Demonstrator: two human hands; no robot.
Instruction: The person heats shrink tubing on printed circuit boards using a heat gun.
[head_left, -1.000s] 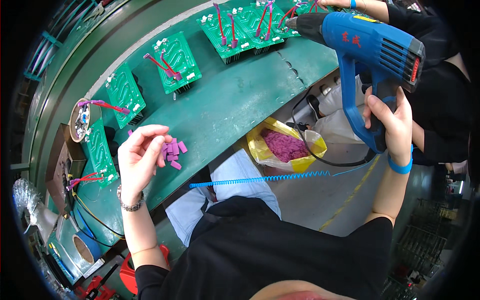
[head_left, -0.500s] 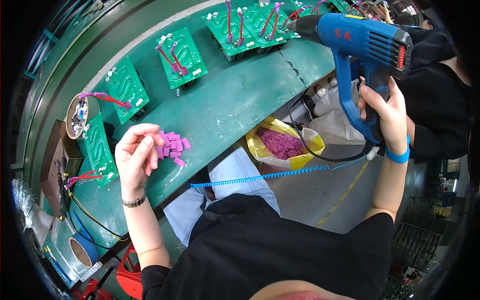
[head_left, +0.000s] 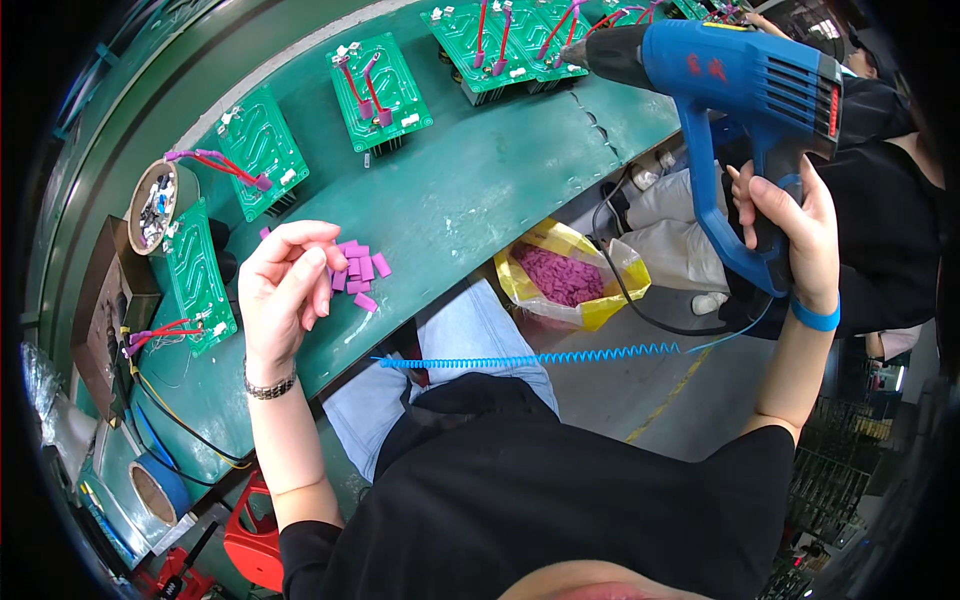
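My right hand point(head_left: 808, 230) is closed round the handle of a blue heat gun point(head_left: 735, 75), raised at the right. Its dark nozzle points left, over the far boards. At the left, my left hand point(head_left: 285, 295) is held above the bench with fingers curled toward the thumb. Whatever lies between those fingers is hidden. Beside it is a loose pile of short purple sleeves point(head_left: 362, 268). Behind stand green circuit boards point(head_left: 380, 95) with red wires, several of them with purple sleeves on. Another board point(head_left: 198, 280) lies left of my left hand.
A round tub point(head_left: 160, 205) of small parts and a brown box point(head_left: 105, 300) stand at the left. An open yellow bag point(head_left: 625, 280) of purple pieces is below the green bench point(head_left: 480, 190). A blue coiled cord point(head_left: 540, 358) crosses my lap. Another person point(head_left: 880, 220) is at the right.
My right hand and the heat gun have shifted slightly to the right. My left hand stays near the purple pile, fingers still curled. The view has shifted a little.
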